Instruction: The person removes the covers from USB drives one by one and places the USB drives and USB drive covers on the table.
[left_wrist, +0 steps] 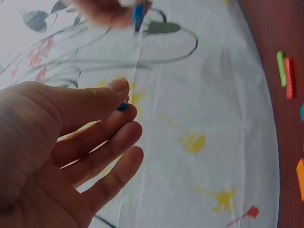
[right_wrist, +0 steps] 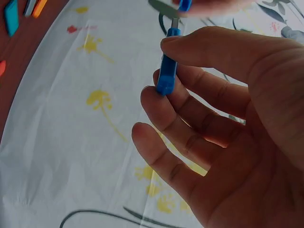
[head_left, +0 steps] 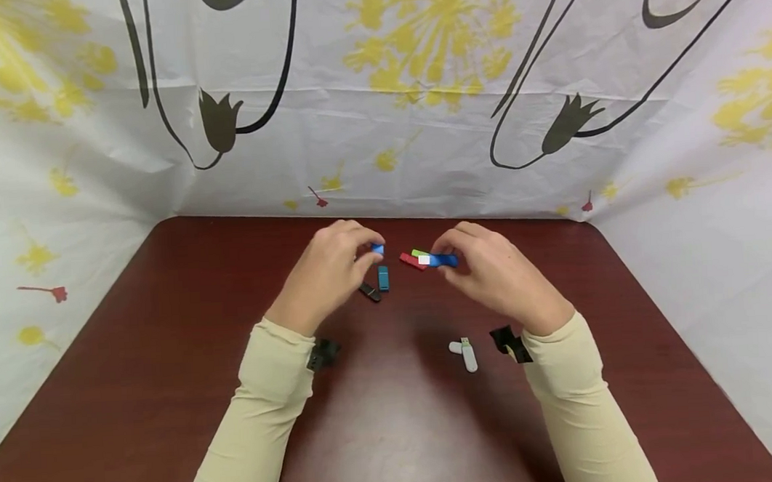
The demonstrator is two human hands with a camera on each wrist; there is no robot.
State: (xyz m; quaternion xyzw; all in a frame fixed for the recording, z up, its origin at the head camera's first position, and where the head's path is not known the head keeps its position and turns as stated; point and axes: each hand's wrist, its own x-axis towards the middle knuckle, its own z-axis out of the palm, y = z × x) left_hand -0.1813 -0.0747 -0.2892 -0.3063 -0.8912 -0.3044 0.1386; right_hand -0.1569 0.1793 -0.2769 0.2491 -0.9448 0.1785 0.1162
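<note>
My left hand (head_left: 331,266) pinches a small blue cap (head_left: 378,249) between thumb and index finger; in the left wrist view most of the cap (left_wrist: 122,106) is hidden by the fingertips. Across from it, my right hand (head_left: 495,268) holds a blue USB flash drive (head_left: 442,260), thumb on one side and fingers on the other. The drive's metal plug (right_wrist: 175,23) is bare and faces the left hand. Cap and drive are apart, both held up over the far part of the table.
Beyond and below the hands lie red (head_left: 412,261), green (head_left: 419,253), teal (head_left: 384,279) and black (head_left: 370,292) flash drives, plus an orange one (left_wrist: 301,178). Nearer, a white flash drive (head_left: 469,355) lies beside its white cap (head_left: 455,347). A patterned cloth (head_left: 421,152) hangs behind the dark red table (head_left: 139,399).
</note>
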